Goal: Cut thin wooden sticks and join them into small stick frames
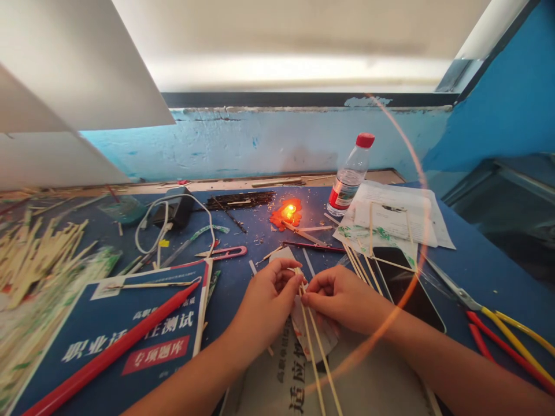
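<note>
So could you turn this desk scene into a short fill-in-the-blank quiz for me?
1. Both hands, left hand and right hand, pinch thin ____ sticks.
2. The plastic bottle has a ____ cap.
3. Behind the hands, a small candle is ____.
4. The long red rod lies across a blue ____.

Missing words: bamboo; red; lit; book

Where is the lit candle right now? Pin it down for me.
In the head view the lit candle sits on the blue table at centre back, just left of the red-capped water bottle, beyond both hands.
</note>
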Demonstrator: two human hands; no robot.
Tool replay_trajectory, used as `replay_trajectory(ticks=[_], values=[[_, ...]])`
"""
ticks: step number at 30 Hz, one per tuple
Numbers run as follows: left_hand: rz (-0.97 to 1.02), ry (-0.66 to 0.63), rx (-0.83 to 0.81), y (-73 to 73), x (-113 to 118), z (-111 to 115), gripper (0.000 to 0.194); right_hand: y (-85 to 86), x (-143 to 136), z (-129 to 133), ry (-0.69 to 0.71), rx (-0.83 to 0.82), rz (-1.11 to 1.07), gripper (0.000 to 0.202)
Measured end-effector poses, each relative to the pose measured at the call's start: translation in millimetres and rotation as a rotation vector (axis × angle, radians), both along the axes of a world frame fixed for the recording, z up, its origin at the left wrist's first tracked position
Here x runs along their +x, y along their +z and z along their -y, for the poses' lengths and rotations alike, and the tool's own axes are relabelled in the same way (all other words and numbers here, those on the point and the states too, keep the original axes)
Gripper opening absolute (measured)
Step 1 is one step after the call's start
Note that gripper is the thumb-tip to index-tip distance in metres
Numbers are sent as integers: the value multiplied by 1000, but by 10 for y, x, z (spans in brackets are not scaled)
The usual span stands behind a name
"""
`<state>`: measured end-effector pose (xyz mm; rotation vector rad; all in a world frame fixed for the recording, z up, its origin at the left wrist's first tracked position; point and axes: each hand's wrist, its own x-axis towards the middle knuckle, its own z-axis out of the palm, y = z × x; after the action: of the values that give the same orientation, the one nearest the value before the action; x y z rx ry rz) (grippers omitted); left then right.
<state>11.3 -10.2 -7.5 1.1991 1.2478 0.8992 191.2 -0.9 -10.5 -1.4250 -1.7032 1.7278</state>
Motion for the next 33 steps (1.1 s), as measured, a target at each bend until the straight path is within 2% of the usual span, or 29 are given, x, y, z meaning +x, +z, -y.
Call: replay_trajectory(ticks=[11, 17, 22, 25, 29, 33], values=[[-236, -55, 105, -137, -59, -21, 27, -20, -18, 35, 2, 309, 247, 25], [-381, -96, 207, -82, -69, 22, 30, -32, -6, 32, 16, 415, 302, 23], [-423, -105, 254, -28, -60, 39, 26, -27, 31, -4, -16, 472, 305, 29], [-423, -132, 268, -13, -6, 79, 22, -32, 57, -41, -29, 493, 299, 26], [-433, -155, 290, 84, 72, 172, 21, -74, 74, -79, -15, 506, 282, 21], [-507, -171, 342, 341, -24, 254, 22, -96, 69, -79, 7, 519, 279, 28]])
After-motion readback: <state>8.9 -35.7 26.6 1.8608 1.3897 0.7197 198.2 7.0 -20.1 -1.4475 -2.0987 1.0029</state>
